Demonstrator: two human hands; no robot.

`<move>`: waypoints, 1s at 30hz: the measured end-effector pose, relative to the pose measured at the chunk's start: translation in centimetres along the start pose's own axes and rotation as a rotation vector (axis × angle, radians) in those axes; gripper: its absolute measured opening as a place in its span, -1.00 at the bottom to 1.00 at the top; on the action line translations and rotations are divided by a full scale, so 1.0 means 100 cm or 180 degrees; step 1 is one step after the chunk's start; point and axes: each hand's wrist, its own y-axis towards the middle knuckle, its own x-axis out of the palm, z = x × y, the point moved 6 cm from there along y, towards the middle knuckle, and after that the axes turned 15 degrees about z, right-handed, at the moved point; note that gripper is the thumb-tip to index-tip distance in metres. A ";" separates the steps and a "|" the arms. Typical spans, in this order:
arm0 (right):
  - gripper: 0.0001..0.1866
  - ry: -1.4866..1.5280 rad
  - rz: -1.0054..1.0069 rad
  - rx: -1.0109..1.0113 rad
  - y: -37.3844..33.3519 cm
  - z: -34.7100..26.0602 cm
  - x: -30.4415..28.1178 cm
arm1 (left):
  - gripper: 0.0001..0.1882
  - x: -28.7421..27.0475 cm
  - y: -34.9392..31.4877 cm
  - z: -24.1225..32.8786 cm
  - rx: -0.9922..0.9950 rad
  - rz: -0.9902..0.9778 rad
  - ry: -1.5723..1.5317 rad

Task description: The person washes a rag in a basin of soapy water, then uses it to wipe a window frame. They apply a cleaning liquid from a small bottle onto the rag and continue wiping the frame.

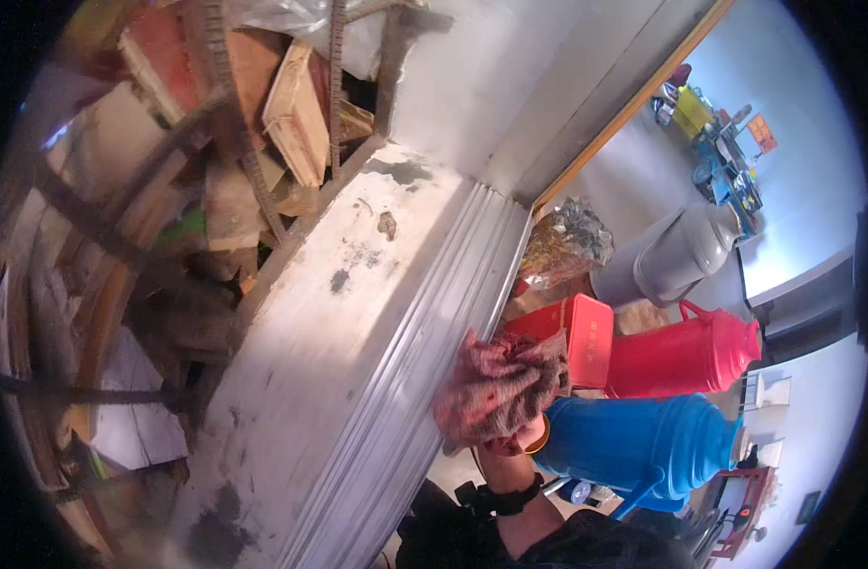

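Observation:
My right hand (521, 438) is closed on a crumpled reddish-brown rag (505, 384), which covers most of the fingers. A dark strap circles the wrist. The rag is at the inner edge of a ridged metal window track (396, 379), beside a dirty white sill (310, 275) with dark stains. Close to the hand's right side lies, as the tilted picture has it, a blue thermos flask (633, 441). Just beyond the rag is a red box (581, 337). My left hand does not show.
Past the red box are a pink-red thermos flask (680, 353), a grey thermos flask (666, 256) and a crinkled clear plastic bag (574, 237). Rusty bars (254, 180) edge the sill's outer side, with a heap of wood scraps (296, 114) behind them. A room stretches away at right.

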 end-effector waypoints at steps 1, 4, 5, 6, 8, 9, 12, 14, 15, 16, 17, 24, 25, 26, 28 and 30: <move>-0.15 0.0067 -0.0114 0.0036 0.000 0.001 0.003 | -0.51 -0.002 0.000 0.001 -0.0013 0.0000 0.0000; -0.24 0.0117 -0.0540 0.0182 -0.002 -0.007 0.038 | -0.50 -0.012 0.005 0.002 -0.0015 -0.0017 0.0049; -0.28 0.0144 -0.0678 0.0220 -0.003 -0.014 0.064 | -0.49 -0.017 0.008 0.003 -0.0009 -0.0019 0.0082; -0.31 0.0178 -0.0834 0.0266 -0.006 -0.019 0.085 | -0.49 -0.022 0.010 0.004 0.0000 -0.0008 0.0089; -0.34 0.0023 -0.0320 -0.0032 -0.005 -0.026 0.079 | -0.48 -0.033 0.012 0.005 0.0025 0.0039 0.0106; -0.35 -0.0071 -0.0066 -0.0151 -0.005 -0.029 0.080 | -0.48 -0.039 0.013 0.006 0.0032 0.0078 0.0105; -0.31 -0.1431 0.0322 -0.0966 -0.003 -0.060 0.146 | -0.47 -0.068 0.014 0.006 0.0084 0.0163 0.0097; -0.36 -0.2713 0.0307 -0.1868 0.027 -0.068 0.145 | -0.46 -0.093 0.012 0.007 0.0156 0.0278 0.0076; -0.44 -0.2359 0.0137 -0.2191 0.035 -0.075 0.173 | -0.46 -0.106 0.011 0.007 0.0174 0.0334 0.0058; -0.40 -0.3069 0.0092 -0.2881 0.045 -0.081 0.192 | -0.45 -0.118 0.009 0.005 0.0197 0.0416 0.0034; -0.36 -0.4136 -0.0109 -0.3371 0.053 -0.086 0.218 | -0.45 -0.130 0.007 0.002 0.0215 0.0467 0.0008; -0.16 -0.7100 -0.0870 -0.1667 0.117 -0.056 0.230 | -0.43 -0.177 -0.005 -0.019 0.0372 0.0787 -0.0230; -0.16 -0.7156 -0.0905 -0.1762 0.115 -0.055 0.227 | -0.42 -0.177 -0.008 -0.023 0.0392 0.0804 -0.0279; -0.17 -0.7196 -0.1003 -0.1872 0.109 -0.049 0.230 | -0.42 -0.179 -0.017 -0.029 0.0362 0.0851 -0.0342; -0.19 -0.7169 -0.1160 -0.2030 0.100 -0.044 0.233 | -0.41 -0.178 -0.030 -0.038 0.0335 0.0898 -0.0452; -0.21 -0.7073 -0.1270 -0.2086 0.091 -0.046 0.232 | -0.40 -0.171 -0.040 -0.043 0.0319 0.0887 -0.0532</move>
